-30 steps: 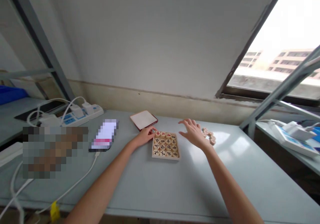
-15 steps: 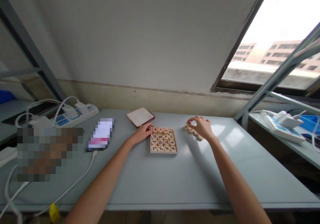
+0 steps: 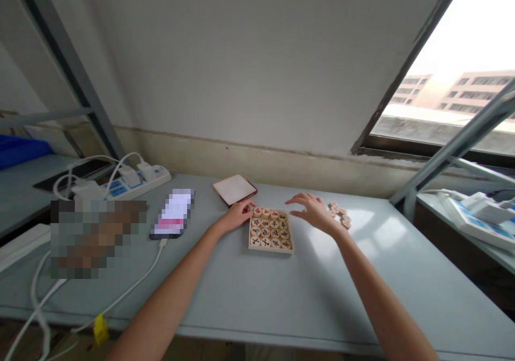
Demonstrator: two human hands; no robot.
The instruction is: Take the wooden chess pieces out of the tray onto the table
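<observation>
A small square wooden box [image 3: 271, 247] lies on the grey table [image 3: 257, 296], filled with round wooden chess pieces [image 3: 270, 228] marked in red and black. My left hand [image 3: 237, 215] grips the box's far left corner with curled fingers. My right hand [image 3: 314, 213] hovers just right of the box, fingers stretched out toward it, with no piece visible in it. A small heap of loose pieces [image 3: 340, 215] lies on the table just right of that hand.
A red-edged lid with a white face [image 3: 234, 189] lies behind the box. A phone [image 3: 173, 219] on a white cable lies to the left, near a power strip [image 3: 132, 181] with plugs. Metal shelf posts stand at both sides, and a window is on the right.
My right hand has come back left from the heap of loose pieces to just beside the box. My left hand has stayed at the box's corner.
</observation>
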